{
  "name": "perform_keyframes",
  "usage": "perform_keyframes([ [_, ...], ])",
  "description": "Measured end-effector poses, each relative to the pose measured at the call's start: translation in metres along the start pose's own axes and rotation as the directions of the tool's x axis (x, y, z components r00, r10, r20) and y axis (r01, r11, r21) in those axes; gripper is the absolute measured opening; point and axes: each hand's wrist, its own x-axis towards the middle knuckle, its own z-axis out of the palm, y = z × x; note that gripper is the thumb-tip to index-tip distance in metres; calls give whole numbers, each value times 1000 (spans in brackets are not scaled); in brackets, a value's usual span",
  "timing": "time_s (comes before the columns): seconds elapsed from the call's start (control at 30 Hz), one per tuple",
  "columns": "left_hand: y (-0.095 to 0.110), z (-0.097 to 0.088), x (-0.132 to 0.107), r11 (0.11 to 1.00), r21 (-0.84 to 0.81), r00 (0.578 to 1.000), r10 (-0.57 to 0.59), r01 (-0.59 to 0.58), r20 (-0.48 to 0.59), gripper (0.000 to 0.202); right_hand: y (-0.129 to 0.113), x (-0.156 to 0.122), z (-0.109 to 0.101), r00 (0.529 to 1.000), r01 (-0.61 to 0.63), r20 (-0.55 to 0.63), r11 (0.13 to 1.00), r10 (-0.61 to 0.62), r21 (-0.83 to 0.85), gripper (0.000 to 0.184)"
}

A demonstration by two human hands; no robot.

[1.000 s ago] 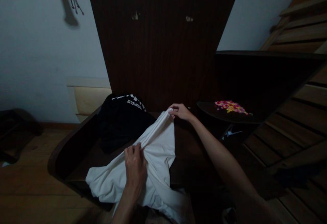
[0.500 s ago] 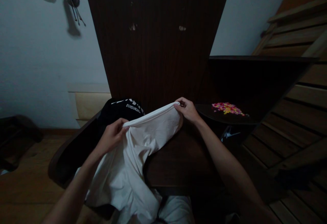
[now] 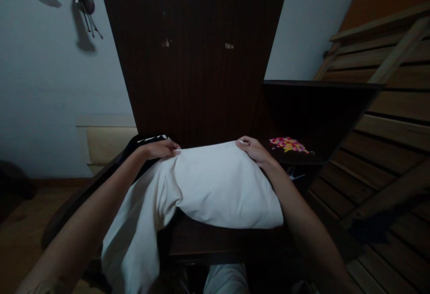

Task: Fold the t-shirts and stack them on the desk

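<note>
We see a soft white cloth garment [image 3: 218, 186] spread across a dark wooden desk [image 3: 221, 242], its left part spilling over the near edge toward seven o'clock. Our left hand [image 3: 161, 149] grips the cloth's far edge at eleven o'clock, fingers curled over it. Our right hand [image 3: 254, 148] pinches the same edge at one o'clock. A black garment with white lettering [image 3: 139, 144] lies just beyond the left hand. A small heap of pink and yellow pieces [image 3: 288, 144] sits at two o'clock, near the right hand. A tall dark wooden board [image 3: 191, 61] stands upright at twelve.
</note>
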Motion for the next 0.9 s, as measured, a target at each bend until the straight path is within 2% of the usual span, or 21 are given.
perform_keyframes([
  [0.03,-5,14,15,986,154,998,-60,56,18,19,18,5,-1,999,-52,4,998,52,-35,45],
  [0.07,-10,30,29,974,210,996,-90,84,17,17,36,8,-1,995,-103,-4,992,103,-79,44],
  [0.17,-23,74,62,950,283,990,-139,133,0,12,85,14,3,971,-238,-107,924,215,-300,35],
  [0.27,-33,101,80,935,312,985,-175,168,-9,19,118,18,9,956,-276,-215,857,199,-435,27],
  [0.4,-44,111,93,934,313,983,-182,173,0,39,136,29,11,954,-279,-249,810,169,-515,15],
  [0.53,-49,116,100,944,297,988,-153,143,12,37,144,40,13,952,-292,-258,744,166,-600,7],
  [0.67,-51,124,104,951,286,992,-124,121,-8,38,153,41,19,947,-320,-253,655,198,-684,12],
  [0.8,-48,128,102,945,311,993,-87,106,-76,21,158,34,25,962,-272,-220,503,160,-820,22],
  [0.9,-41,132,93,934,345,984,-32,91,-173,15,157,30,29,970,-244,-222,443,101,-863,25],
])
